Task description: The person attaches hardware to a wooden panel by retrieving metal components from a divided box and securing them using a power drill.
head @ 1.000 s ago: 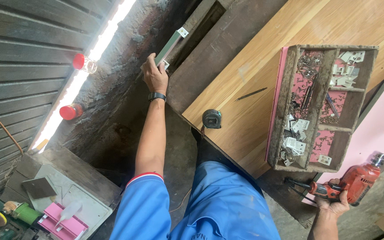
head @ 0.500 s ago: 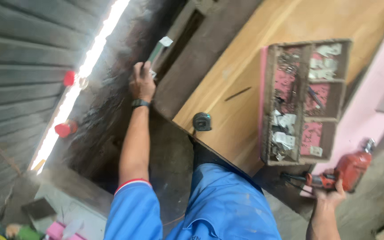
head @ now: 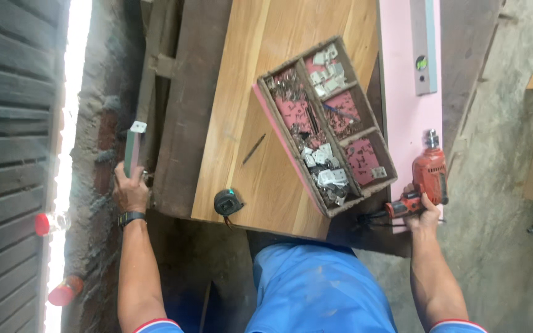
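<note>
Wooden tabletop (head: 260, 92) ahead: right hand (head: 425, 214) grips red drill (head: 425, 179) (arm extended).

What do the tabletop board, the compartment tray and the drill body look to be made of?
Tabletop board: wood, smooth, pale, visible grain. Compartment tray: apparently rough worn wood dividers over a pink base. Drill in right hand: likely red plastic casing, metal chuck.

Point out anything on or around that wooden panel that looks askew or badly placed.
The compartmented hardware tray sits skewed across the wooden panel, its lower corner overhanging the panel's edge near the red drill in the right hand. The tape measure lies right at the panel's near edge. Nothing looks spilled.
</note>
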